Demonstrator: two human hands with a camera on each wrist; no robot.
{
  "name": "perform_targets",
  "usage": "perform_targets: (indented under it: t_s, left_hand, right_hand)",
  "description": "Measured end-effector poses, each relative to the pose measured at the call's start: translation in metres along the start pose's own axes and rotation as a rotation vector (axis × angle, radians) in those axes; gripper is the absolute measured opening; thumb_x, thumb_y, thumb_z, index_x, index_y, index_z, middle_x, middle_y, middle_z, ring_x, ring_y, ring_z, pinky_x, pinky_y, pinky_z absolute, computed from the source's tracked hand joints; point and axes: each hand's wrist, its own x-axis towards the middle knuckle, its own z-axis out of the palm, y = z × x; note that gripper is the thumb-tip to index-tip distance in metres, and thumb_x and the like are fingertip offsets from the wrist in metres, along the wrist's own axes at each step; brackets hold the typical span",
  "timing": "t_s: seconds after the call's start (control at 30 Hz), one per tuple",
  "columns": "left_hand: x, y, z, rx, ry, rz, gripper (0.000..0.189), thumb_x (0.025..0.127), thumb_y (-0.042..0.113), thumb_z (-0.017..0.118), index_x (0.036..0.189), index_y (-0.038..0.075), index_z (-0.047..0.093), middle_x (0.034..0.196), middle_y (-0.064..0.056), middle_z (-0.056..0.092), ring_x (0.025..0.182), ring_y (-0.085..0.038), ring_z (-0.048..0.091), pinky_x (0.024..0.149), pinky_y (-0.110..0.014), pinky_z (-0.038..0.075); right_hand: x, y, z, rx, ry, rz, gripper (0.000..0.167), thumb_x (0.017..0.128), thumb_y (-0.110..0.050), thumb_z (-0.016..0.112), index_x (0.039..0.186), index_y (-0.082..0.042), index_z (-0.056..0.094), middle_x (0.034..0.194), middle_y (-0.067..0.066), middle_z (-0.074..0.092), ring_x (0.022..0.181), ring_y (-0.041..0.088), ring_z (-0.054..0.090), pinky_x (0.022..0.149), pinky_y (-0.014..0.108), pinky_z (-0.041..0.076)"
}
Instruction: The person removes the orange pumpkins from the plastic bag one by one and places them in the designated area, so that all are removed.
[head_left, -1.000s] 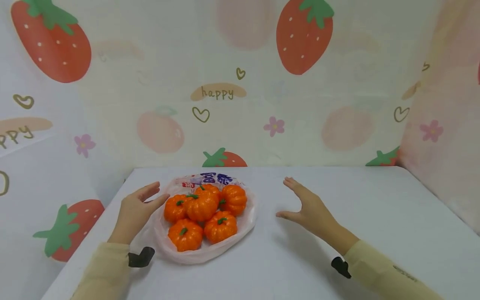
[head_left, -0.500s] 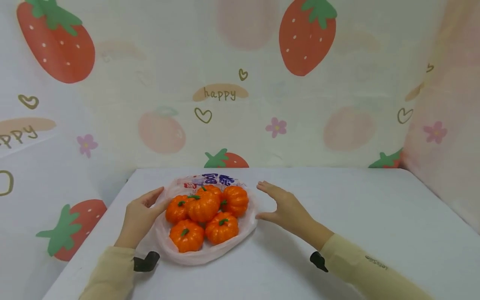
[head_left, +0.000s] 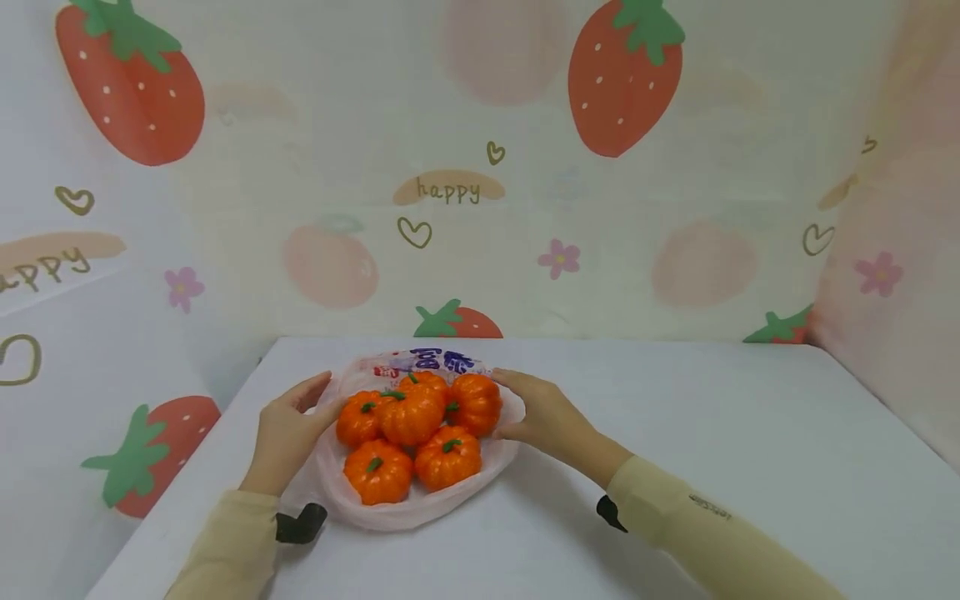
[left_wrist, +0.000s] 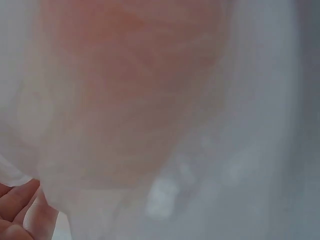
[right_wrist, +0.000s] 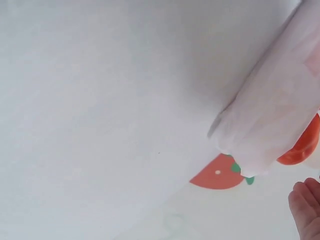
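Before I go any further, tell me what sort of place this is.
Probably a small, staged tabletop set-up indoors: a white table, a strawberry-printed backdrop rising behind it and along the sides, and a plastic bag of orange pumpkins set out on top.

In the head view, the middle pumpkin (head_left: 411,418) is hiding most of the rear pumpkin (head_left: 429,381), and the crumpling plastic bag (head_left: 405,518) is distorting its printing (head_left: 426,359). The lettering (head_left: 708,507) on the right sleeve (head_left: 720,537) is appearing too small to read; the left sleeve (head_left: 228,542) and the worktop (head_left: 675,408) are running off the bottom edge. In the left wrist view, blurred film is filling nearly everything, orange is showing only faintly through it, and the left hand's fingers (left_wrist: 20,205) are being cut off at the lower left. In the right wrist view, the right edge is cutting off the right hand's fingers (right_wrist: 302,205) and one partly covered pumpkin (right_wrist: 302,147).
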Motion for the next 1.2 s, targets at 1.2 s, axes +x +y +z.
perform_targets:
  t_s: [1.2]
  left_hand:
    - [0.002, -0.007, 0.007, -0.032, 0.088, -0.011, 0.056, 0.096, 0.043, 0.062, 0.141, 0.01, 0.055, 0.143, -0.016, 0.057, 0.135, -0.033, 0.049, 0.11, -0.049, 0.043]
  right_hand:
    - [0.039, -0.005, 0.017, -0.092, -0.208, 0.067, 0.078, 0.081, -0.013, 0.082, 0.149, -0.008, 0.045, 0.155, 0.01, 0.045, 0.145, 0.03, 0.039, 0.118, 0.045, 0.035]
